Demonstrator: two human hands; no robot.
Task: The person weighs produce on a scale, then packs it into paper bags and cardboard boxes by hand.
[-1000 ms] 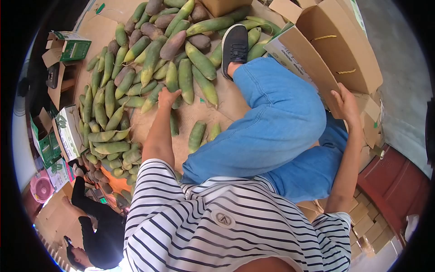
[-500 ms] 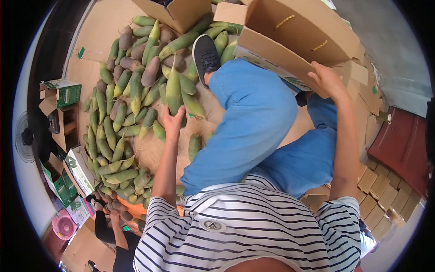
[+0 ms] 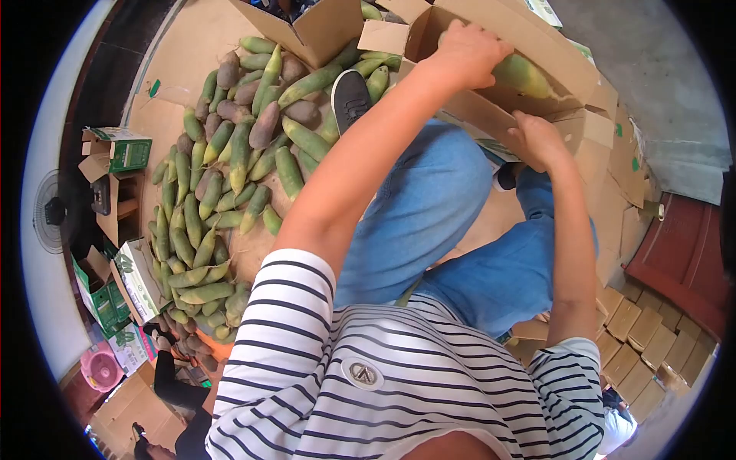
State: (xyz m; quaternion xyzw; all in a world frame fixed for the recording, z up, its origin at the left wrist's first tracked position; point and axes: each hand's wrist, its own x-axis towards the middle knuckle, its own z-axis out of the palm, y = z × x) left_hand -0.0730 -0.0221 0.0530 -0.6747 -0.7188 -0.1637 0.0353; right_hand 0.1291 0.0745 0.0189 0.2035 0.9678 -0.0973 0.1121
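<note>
My left hand [image 3: 469, 55] reaches across into an open cardboard box [image 3: 491, 119] and is closed around one end of a green radish [image 3: 525, 77]. The radish lies lengthwise within the box's walls, its far end pale. Part of it is hidden by my fingers. At the box's near wall, my right hand [image 3: 539, 140] grips the top edge, the thumb on the inner side. Beside my left leg spreads a large pile of green radishes [image 3: 239, 157], some of them with purplish-brown skin.
A second cardboard box [image 3: 307, 34] with dark contents stands at the top. Green printed boxes [image 3: 129, 153] and a fan [image 3: 50, 211] are at the left. Brown cartons [image 3: 648, 330] are stacked at the lower right. Another person's dark sleeve [image 3: 175, 387] shows at the lower left, near a pink basin [image 3: 102, 368].
My left hand has carried the green radish from the pile up and right into the box. My right hand has stayed on the box's edge, shifting slightly.
</note>
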